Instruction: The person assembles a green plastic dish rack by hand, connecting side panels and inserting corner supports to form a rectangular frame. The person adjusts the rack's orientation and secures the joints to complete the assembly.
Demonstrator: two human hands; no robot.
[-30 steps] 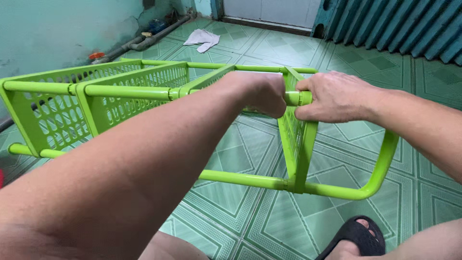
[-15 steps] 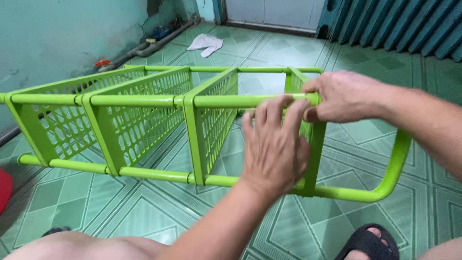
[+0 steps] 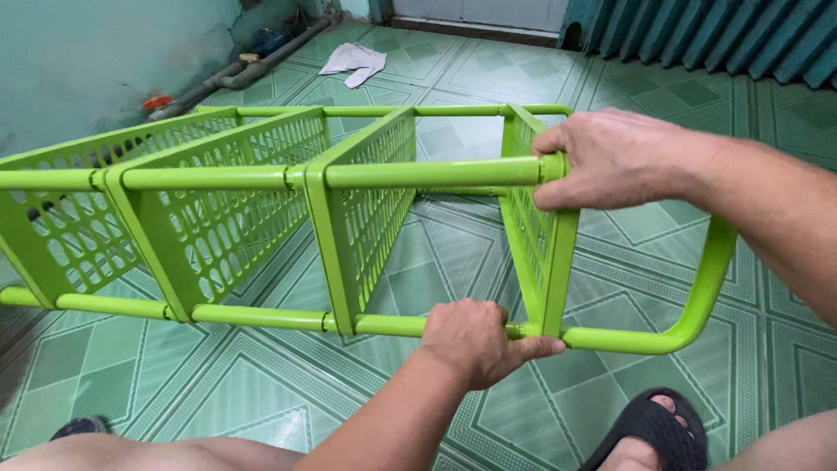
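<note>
A green plastic rack (image 3: 261, 201) lies on its side on the tiled floor (image 3: 488, 78), its four perforated shelves standing upright between long tubes. Your right hand (image 3: 610, 157) is closed around the rack's upper tube where it meets the last shelf, and your left hand (image 3: 475, 340) is closed around the lower tube just beside that same shelf. A black sandal (image 3: 649, 432) shows below the rack's curved end, and a white cloth (image 3: 353, 63) lies well beyond the rack.
</note>
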